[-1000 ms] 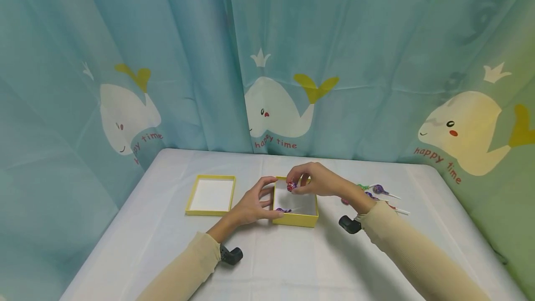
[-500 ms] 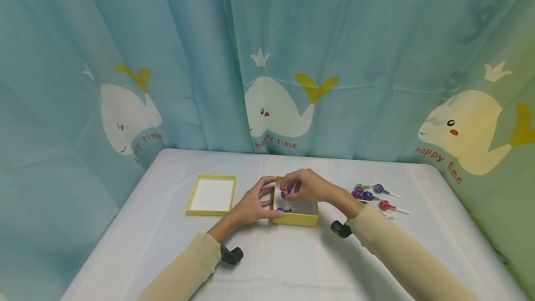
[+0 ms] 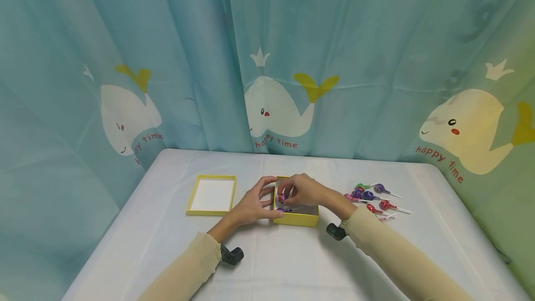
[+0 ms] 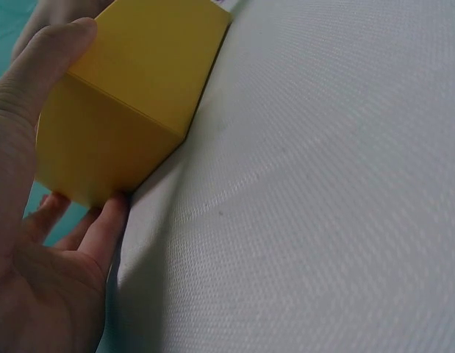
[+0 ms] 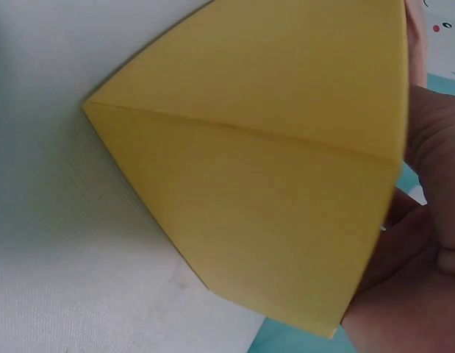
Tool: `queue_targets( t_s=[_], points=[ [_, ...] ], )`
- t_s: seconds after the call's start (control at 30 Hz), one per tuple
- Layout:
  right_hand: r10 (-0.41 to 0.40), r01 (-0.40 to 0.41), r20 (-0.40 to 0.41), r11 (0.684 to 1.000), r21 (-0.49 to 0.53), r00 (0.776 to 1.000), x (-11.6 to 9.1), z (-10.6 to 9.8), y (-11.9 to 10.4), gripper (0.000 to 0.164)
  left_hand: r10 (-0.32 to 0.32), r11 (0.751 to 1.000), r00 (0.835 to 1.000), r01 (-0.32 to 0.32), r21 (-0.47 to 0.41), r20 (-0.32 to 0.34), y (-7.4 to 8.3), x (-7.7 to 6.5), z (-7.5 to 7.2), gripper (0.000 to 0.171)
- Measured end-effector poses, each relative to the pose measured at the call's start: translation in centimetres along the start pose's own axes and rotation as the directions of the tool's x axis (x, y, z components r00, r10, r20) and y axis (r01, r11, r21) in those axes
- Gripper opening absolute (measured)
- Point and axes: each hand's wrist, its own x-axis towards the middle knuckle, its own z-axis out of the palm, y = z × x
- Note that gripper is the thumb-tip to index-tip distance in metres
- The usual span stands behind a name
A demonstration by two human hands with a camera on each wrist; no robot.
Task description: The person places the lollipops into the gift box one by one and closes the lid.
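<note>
One red lollipop (image 3: pixel 282 198), pinched by your right hand (image 3: pixel 304 191), risked crossing the purple lollipop (image 3: pixel 284 210) if released early inside the box (image 3: pixel 298 219) your left hand (image 3: pixel 251 206) gripped.

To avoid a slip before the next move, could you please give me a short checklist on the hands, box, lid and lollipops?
1. Left hand steadying the yellow box: ok, it holds the left side.
2. Red lollipop gripped by the right hand: ok, pinched in the fingers.
3. Red lollipop clear of the purple lollipop in the box: cannot tell, they look close.
4. Lid apart from the box: ok, it lies to the left.
5. All lollipops gathered in the box: not ok, several loose lollipops lie on the table to the right.
</note>
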Motion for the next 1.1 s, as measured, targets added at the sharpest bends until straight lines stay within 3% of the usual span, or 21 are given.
queue_targets(
  t_s=[0.4, 1.1],
  points=[
    [0.043, -0.044, 0.059, 0.999, 0.010, 0.997, 0.3, 0.7, -0.2, 0.021, -0.013, 1.000, 1.000, 0.013, -0.010, -0.005, 0.2, -0.1, 0.1, 0.093],
    [0.040, -0.038, 0.062, 0.999, -0.031, 0.997, 0.5, 1.3, 0.1, 0.024, -0.009, 1.000, 1.000, 0.009, -0.009, -0.003, 0.2, 0.0, 0.1, 0.092]
  ],
)
